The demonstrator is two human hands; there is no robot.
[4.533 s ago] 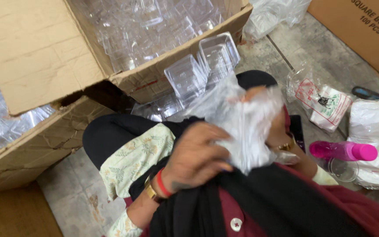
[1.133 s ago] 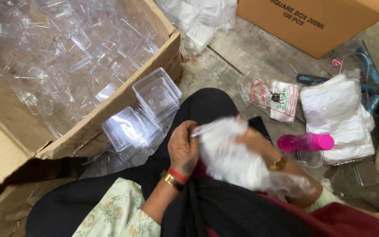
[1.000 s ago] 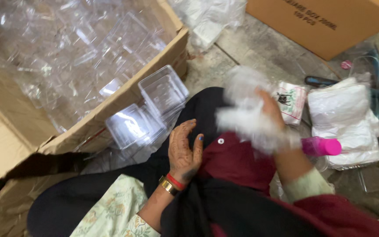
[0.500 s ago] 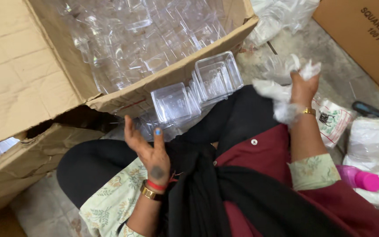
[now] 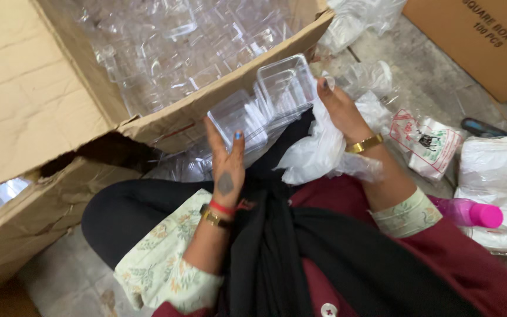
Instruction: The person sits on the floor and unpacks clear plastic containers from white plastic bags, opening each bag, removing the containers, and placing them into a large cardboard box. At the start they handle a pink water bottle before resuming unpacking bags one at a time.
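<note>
I sit on the floor with a black cloth over my lap. My left hand (image 5: 225, 167) is stretched forward with its fingers apart, and its fingertips touch a stack of clear square plastic containers (image 5: 239, 117) leaning against the big box. A second clear container stack (image 5: 286, 85) stands just to the right of it. My right hand (image 5: 340, 108) is raised beside that second stack and grips a crumpled thin white plastic bag (image 5: 318, 154), which hangs down over my lap.
A large open cardboard box (image 5: 42, 100) full of several loose clear containers (image 5: 171, 41) fills the left. Another cardboard box (image 5: 476, 41) stands at the top right. A printed packet (image 5: 426, 141), a pink bottle (image 5: 470, 212) and a pile of white bags (image 5: 497, 170) lie at the right.
My right hand has carried the bag from my lap out to the right, then back toward the containers. My left hand has let go of the bag and reached forward onto the container stack.
</note>
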